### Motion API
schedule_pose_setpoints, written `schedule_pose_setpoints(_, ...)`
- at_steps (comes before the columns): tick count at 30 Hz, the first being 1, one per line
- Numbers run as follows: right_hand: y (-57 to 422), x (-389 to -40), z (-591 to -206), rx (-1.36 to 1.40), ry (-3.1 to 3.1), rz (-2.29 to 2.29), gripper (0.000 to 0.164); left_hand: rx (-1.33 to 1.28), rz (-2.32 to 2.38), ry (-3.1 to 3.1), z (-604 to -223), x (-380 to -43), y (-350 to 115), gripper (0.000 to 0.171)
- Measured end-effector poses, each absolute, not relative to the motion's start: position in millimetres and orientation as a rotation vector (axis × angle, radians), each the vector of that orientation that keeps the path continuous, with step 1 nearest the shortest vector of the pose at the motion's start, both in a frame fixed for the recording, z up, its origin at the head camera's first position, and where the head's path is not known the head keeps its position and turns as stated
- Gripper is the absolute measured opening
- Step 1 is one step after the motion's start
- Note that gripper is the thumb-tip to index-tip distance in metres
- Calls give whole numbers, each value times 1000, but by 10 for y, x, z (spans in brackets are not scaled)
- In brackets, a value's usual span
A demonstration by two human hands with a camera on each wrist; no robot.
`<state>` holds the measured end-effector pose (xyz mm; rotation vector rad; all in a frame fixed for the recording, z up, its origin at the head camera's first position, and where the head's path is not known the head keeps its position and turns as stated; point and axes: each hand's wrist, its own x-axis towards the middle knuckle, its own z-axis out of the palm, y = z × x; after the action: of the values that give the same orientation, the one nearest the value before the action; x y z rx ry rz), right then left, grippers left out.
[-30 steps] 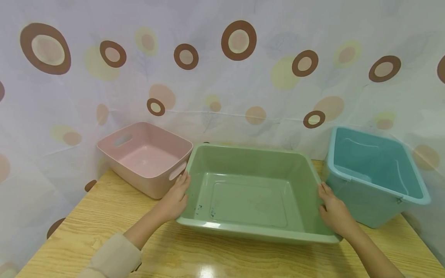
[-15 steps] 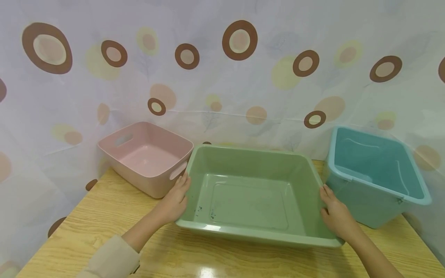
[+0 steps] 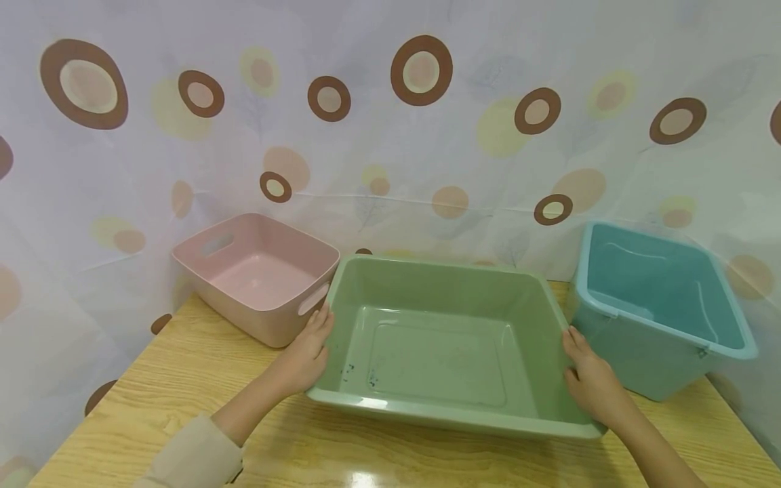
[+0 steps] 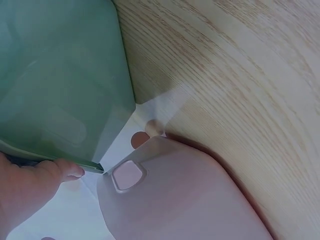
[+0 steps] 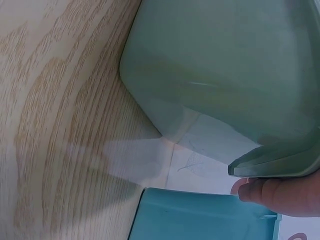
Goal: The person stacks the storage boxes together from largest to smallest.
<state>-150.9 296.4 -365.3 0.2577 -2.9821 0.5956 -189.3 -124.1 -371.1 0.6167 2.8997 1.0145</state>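
Observation:
A green plastic basin (image 3: 439,352), with a few dark specks inside, is at the middle of the table. My left hand (image 3: 302,359) grips its left rim, and my right hand (image 3: 594,379) grips its right rim. In the left wrist view part of the left hand (image 4: 35,185) shows at the edge of the green wall (image 4: 60,80). The right wrist view has fingers (image 5: 285,195) against the rim's edge; the rest of that hand is out of view there. A pink basin (image 3: 256,271) with handle slots stands close beside the left hand.
A teal bin (image 3: 647,359) stands to the right, near the right hand. Underneath is a wooden table (image 3: 165,379), and a patterned curtain (image 3: 366,135) hangs behind it. The pink basin's right corner is very near the green basin's left rim.
The green basin's right side has shifted slightly nearer to me, with the right hand moving along. The left hand keeps its hold almost in place. The pink basin and teal bin stay put.

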Motion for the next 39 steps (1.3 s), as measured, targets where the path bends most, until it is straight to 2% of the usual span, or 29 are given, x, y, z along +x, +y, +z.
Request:
schedule_pose_setpoints(13, 2884, -1453, -3637, 226, -2762, 553, 44, 705, 901, 3041, -3691, -1913, -1331, 50)
schedule_pose_setpoints(26, 2442, -1376, -3365, 277, -2677, 605, 47, 1060, 972, 3252, -3630, -1949, -1715, 33)
schedule_pose_setpoints(39, 1976, -1364, -3141, 387, -2759, 635, 54, 650, 918, 3331, -3536, -2092, -2328, 40)
